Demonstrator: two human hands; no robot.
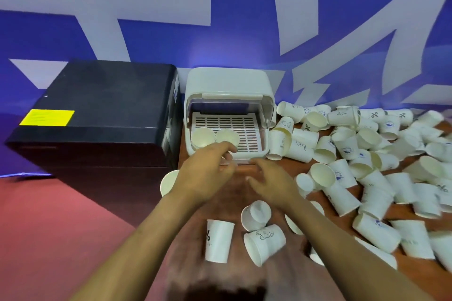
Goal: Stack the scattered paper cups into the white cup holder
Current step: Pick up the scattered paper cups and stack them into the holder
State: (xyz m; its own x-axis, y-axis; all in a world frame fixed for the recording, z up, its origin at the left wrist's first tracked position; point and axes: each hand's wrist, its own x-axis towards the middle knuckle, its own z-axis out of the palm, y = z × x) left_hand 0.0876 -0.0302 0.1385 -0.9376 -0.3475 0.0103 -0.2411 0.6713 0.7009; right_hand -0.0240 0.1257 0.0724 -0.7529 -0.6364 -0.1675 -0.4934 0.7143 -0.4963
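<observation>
Nearest item: one paper cup [218, 241], white with dark print, standing mouth-down on the brown table [234, 193], well in front of the cup holder. Beside it, two more cups: one on its side with an animal drawing [265, 247], and one tipped with its base showing [256, 215], touching the first. Cup holder [227, 115]: white plastic box at the back of the table against the blue wall [244, 19], lid raised, slotted white tray [234, 129] visible inside. Contents of holder: two cups [214, 137] side by side at the front left of the tray, mouths up; whether either is a stack cannot be told. Left hand [208, 171]: just in front of the holder's front left corner, fingers loosely curled toward the front edge, holding nothing visible, the two cups in the tray just beyond its fingertips. Right hand [271, 183]: just in front of the holder's front right, fingers spread and relaxed, holding nothing; blurred. One cup [168, 182] lies left of the holder's front, partly hidden behind the left wrist. Heap of scattered cups [362, 154]: many, white with blue or dark print, lying on their sides and overlapping, filling the table to the right of the holder. Black box [102, 115] with a yellow label [47, 117]: directly left of the holder, just beside it. Red floor [49, 227] below the box.
</observation>
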